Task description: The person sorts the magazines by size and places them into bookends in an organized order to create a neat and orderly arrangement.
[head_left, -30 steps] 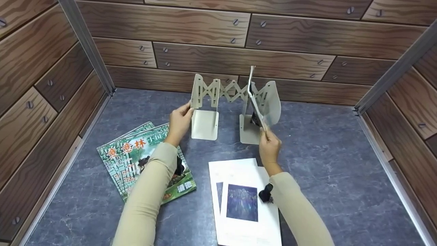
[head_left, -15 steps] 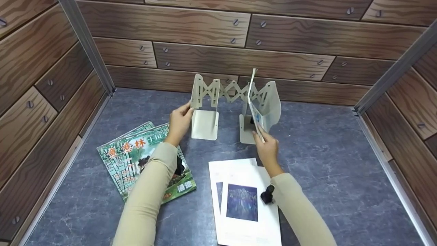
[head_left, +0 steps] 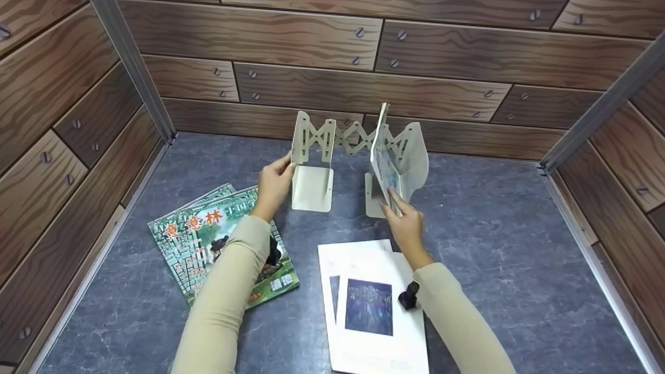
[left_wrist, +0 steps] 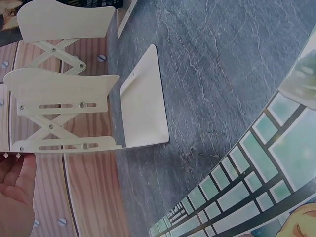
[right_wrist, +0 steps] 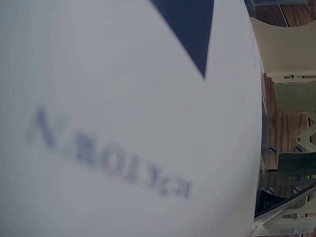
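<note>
The cream expandable bookend (head_left: 300, 143) stands near the back wall (head_left: 332, 47), its 2 ends joined by a scissor lattice. Inside its right end, a thin white-edged booklet (head_left: 383, 165) rises on its edge above the right base plate (head_left: 375, 200), leaning a little; whether its bottom touches the plate cannot be told. The right hand (head_left: 408, 221) pinches the booklet's near lower edge between thumb and fingers. The left hand (head_left: 274, 189) has thumb and fingers clamped at the outer left panel of the bookend. The left base plate (head_left: 313, 195) lies flat, its right edge apart from the right plate, with marbled tabletop (head_left: 493, 234) between the 2.

The booklet's upper edge reaches above the lattice. A broad stretch of tabletop runs from the bookend's right panel to the metal rail (head_left: 597, 265). In front, at least 2 green magazines (head_left: 197, 236) overlap partly under the left sleeve, and at least 2 white booklets (head_left: 369, 306) overlap beside the right sleeve, a strip of tabletop between both piles.
</note>
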### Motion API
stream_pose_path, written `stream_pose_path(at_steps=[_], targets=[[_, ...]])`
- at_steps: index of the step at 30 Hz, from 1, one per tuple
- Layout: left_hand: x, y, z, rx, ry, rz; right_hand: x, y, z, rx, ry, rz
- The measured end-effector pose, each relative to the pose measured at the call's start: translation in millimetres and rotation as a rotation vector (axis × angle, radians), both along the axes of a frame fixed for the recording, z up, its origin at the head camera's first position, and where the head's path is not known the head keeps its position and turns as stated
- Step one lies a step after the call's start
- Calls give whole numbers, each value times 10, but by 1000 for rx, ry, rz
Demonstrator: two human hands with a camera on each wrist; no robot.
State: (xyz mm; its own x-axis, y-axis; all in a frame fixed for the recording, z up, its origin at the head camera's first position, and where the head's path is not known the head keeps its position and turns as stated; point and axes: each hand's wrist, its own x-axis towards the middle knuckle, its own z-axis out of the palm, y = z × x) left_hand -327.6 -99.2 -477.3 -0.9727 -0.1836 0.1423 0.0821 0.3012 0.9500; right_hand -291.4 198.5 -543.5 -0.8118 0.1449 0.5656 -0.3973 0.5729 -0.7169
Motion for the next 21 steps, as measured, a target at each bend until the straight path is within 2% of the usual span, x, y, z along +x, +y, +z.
stream_pose_path(at_steps=[7, 12, 17, 21], targets=[[8, 4, 5, -11, 4, -9, 39, 24, 38, -27, -41, 50], [7, 6, 4, -5, -3, -15, 87, 83, 130, -61, 15, 30], [6, 1, 9, -2, 10, -7, 116, 176, 229, -154, 57, 41], [4, 0, -3, -7, 17, 1, 124, 257, 258, -203, 105, 17]])
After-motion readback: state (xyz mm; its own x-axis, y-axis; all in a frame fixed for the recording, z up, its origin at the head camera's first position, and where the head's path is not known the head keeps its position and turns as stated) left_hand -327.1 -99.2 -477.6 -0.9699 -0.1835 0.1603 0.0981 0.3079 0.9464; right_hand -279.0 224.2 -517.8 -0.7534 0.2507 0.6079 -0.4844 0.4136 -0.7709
